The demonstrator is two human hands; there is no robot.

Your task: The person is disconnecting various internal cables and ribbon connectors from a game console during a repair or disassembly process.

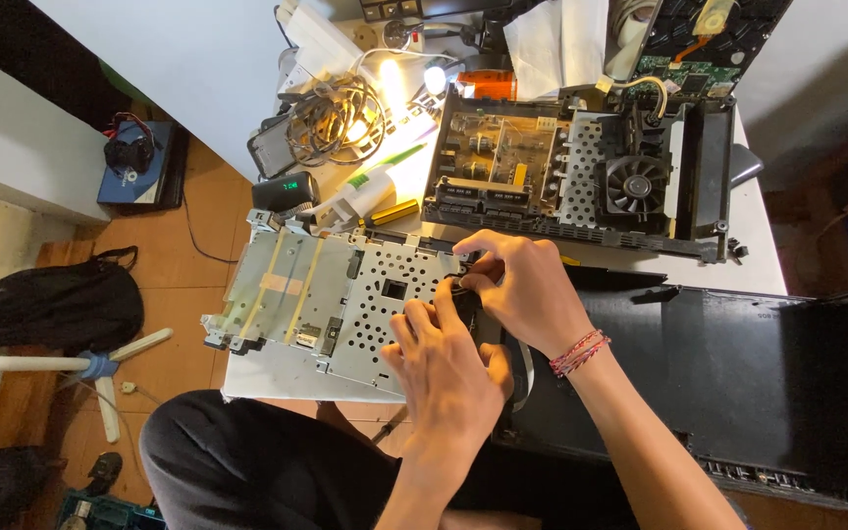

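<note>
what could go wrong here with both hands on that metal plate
1. The metal plate overhangs the table edge toward the lap; a hard push might tip or slide it off.
2. Both hands, left and right, crowd one dark part, so fingers could catch on stamped metal edges.
3. The lit lamp and tangled cables sit close behind; a snagged cable may drag things over.

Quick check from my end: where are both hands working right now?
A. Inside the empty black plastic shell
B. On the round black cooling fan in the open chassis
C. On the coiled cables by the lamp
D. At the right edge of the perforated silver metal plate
D: the left hand and right hand meet at the right edge of the perforated silver metal plate, fingertips on a small dark part there.
</note>
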